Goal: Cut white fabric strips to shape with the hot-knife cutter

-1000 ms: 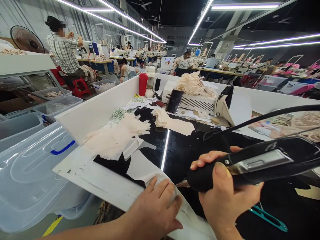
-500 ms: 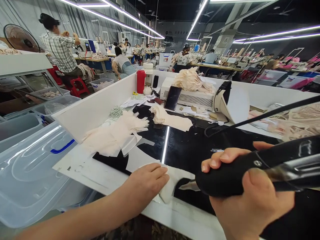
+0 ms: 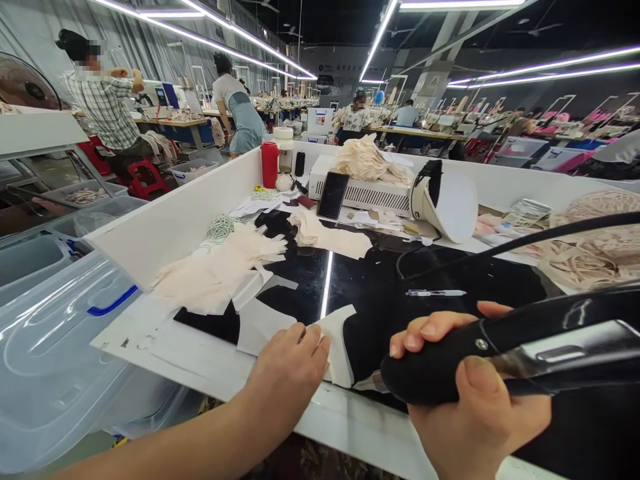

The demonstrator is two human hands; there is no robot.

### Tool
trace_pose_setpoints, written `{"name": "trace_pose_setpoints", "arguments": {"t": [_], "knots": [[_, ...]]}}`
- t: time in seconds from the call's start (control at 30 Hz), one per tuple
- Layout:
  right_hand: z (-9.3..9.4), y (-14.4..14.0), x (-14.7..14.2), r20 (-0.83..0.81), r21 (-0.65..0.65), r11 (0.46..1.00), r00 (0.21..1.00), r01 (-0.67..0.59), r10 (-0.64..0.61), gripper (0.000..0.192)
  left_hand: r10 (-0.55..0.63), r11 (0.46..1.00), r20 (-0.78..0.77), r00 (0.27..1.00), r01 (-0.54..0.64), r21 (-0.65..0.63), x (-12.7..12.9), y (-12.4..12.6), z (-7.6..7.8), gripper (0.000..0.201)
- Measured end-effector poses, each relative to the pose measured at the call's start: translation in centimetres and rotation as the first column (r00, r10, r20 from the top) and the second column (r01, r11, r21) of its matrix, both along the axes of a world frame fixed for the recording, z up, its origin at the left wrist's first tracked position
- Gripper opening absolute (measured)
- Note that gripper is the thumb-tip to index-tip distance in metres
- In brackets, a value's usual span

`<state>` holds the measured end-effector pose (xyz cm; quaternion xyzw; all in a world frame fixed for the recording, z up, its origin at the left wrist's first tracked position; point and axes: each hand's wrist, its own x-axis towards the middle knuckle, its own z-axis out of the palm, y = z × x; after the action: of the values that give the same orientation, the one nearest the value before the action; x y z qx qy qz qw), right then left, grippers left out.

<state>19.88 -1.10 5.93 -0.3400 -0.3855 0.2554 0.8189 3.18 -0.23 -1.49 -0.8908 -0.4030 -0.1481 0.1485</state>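
Gripping a black hand tool [image 3: 425,373], the right hand [image 3: 483,407] had its fingers and thumb wrapped around the body, with the metal tip pointing left just beside a pale cloth piece [image 3: 343,350] near the front edge of the table [image 3: 200,363]. The left hand [image 3: 293,367] rested on that cloth with bent fingers held close together; whether it pinched the cloth or only pressed on it could not be told. A flat white sheet [image 3: 263,327] lay to the left of those fingers. A heap of pale fabric pieces [image 3: 215,273] spread along the table's left edge, and a folded cloth stack [image 3: 333,237] lay farther back. Beyond the tool, a pen [image 3: 435,293] lay on the black tabletop. A red cup [image 3: 269,165] stood at the far left corner, and a phone [image 3: 333,195] leaned against a vented white box [image 3: 377,195] by the far edge.
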Motion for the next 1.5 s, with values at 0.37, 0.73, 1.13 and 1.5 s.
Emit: {"name": "trace_pose_setpoints", "arguments": {"t": [0.37,0.73,1.13,1.5], "knots": [[-0.7,0.1,-0.3,0.01,0.023,1.0,1.0,-0.02,0.02,0.042,0.019,0.999,0.04,0.999,-0.02,0.027,0.2,-0.5,0.2,0.018],[-0.9,0.2,-0.2,0.041,0.033,0.998,0.998,-0.048,0.047,0.041,-0.16,0.984,0.067,0.985,0.154,0.086,-0.4,-0.9,2.0,0.014],[-1.0,0.1,-0.2,0.054,0.033,0.998,0.997,-0.057,0.055,0.041,-0.511,0.843,0.162,0.844,0.529,-0.095,-0.6,0.1,1.5,0.022],[-0.9,0.0,-0.2,0.057,0.016,0.999,0.998,-0.036,0.035,0.04,-0.462,0.874,0.193,0.865,0.481,-0.062,-1.0,0.2,1.9,0.016]]}}
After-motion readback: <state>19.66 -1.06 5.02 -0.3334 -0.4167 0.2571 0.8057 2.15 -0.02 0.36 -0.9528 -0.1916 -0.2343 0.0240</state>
